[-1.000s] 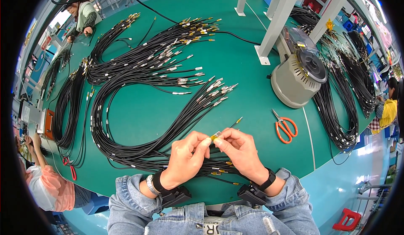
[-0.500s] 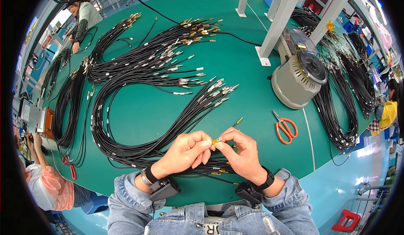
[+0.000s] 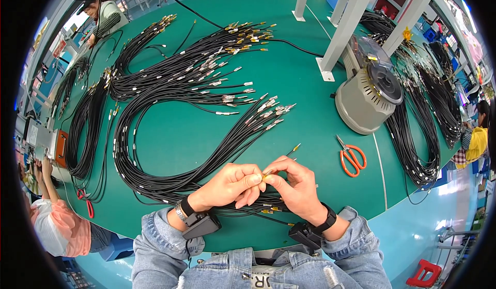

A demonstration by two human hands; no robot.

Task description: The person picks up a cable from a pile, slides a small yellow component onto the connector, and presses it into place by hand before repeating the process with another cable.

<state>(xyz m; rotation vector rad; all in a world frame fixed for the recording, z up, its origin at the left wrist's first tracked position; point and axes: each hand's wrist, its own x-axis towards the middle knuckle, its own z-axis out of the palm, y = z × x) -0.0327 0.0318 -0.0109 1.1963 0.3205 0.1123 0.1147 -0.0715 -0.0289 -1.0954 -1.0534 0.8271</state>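
My left hand (image 3: pixel 233 184) and my right hand (image 3: pixel 293 183) meet over the near part of the table, thumbs and fingers pinched together. Between the fingertips shows a small yellow-gold cable end (image 3: pixel 266 175), mostly covered by both hands. Just beyond my right hand, a thin black cable tip (image 3: pixel 296 148) with a yellowish end sticks out. Below the hands lie several black cables (image 3: pixel 243 211) with gold and white-tagged ends. A thick black cable bundle (image 3: pixel 150 183) curves left of my hands, its white-tagged ends (image 3: pixel 268 110) fanned out beyond them.
Orange-handled scissors (image 3: pixel 353 157) lie right of my hands on the green table (image 3: pixel 310 103). Behind them stand a round grey machine (image 3: pixel 364 105) and grey metal posts (image 3: pixel 343 30). More cable bundles (image 3: pixel 421 144) lie at right. Red-handled scissors (image 3: pixel 89 206) lie at left. Other people work around the table.
Both hands stay pinched together in nearly the same place. The fingers have shifted slightly around the small yellow-gold end, and the white part beside it is now less visible.
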